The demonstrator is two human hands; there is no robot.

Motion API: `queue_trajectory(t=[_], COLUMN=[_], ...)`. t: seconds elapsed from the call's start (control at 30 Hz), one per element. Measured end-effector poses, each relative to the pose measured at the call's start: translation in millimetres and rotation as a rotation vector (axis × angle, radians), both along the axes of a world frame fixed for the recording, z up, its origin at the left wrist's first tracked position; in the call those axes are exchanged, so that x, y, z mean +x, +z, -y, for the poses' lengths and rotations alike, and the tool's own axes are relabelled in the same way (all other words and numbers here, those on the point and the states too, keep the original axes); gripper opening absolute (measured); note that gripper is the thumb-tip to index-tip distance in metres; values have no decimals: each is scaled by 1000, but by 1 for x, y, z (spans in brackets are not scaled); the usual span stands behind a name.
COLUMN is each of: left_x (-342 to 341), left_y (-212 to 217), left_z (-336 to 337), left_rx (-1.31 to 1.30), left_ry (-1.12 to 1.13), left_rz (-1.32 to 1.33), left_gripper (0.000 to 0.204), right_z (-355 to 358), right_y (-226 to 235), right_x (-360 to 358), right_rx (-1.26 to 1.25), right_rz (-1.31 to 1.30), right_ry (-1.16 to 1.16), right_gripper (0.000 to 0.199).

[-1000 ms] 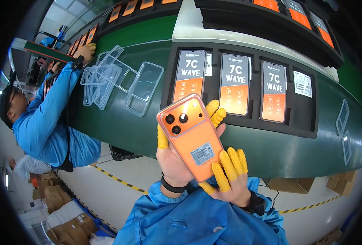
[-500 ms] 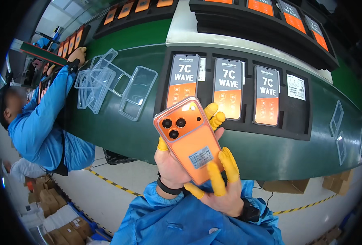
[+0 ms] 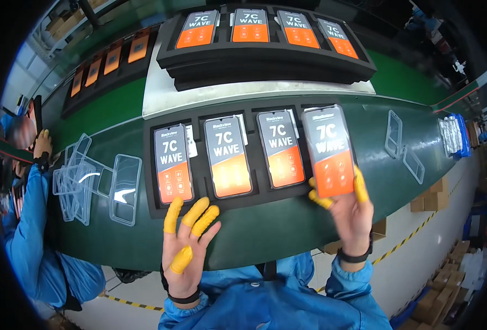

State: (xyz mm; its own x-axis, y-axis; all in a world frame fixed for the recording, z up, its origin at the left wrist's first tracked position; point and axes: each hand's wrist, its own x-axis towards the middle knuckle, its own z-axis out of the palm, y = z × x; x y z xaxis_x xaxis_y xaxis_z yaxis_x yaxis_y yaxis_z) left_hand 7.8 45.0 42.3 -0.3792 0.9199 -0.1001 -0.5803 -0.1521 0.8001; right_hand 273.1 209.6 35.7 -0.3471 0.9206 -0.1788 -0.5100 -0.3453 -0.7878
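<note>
My right hand (image 3: 353, 220) grips a smartphone (image 3: 331, 154) by its lower edges, with yellow finger cots on the fingertips. The phone's grey and orange front faces up, and it hangs over the rightmost slot of a black foam tray (image 3: 260, 193). Whether it touches the tray I cannot tell. Three similar phones lie in the other slots: a left one (image 3: 172, 165), a middle one (image 3: 228, 157) and another (image 3: 281, 148) beside the held phone. My left hand (image 3: 184, 253), also in yellow cots, is open and empty, its fingertips near the tray's lower left edge.
Clear phone cases (image 3: 78, 187) lie heaped on the green table (image 3: 254, 236) at left, with two more cases (image 3: 394, 135) at right. Behind stands a stack of foam trays (image 3: 265, 69) bearing phones. A co-worker's blue sleeve (image 3: 26, 214) is at far left, a blue bin (image 3: 463, 137) at far right.
The phone, earlier held back-up in my left hand near my body, is now front-up in my right hand over the tray's right slot. My left hand has let go. The view has shifted right.
</note>
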Motion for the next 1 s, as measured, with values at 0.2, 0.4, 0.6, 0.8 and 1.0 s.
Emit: queue_trajectory(t=[0.2,0.4,0.6,0.8,1.0], left_x=[-19,-44,-74,-79,-77], left_y=[3,5,-19,-22,-22], left_z=[22,35,6,-15,-28], left_rx=[-76,-44,-460,-688,-762], left_ry=[79,151,509,481,483], left_rz=[-98,-308,-1350,-1552,-1744], left_gripper=[98,85,51,29,27], right_z=[-51,-72,-66,-101,-96], right_y=[-14,-19,21,-20,-44], right_x=[16,20,21,46,35], right_rx=[62,110,663,705,877], right_rz=[241,504,1647,1718,1632], right_ry=[-27,-153,-319,-55,-330], right_gripper=[43,38,24,30,23])
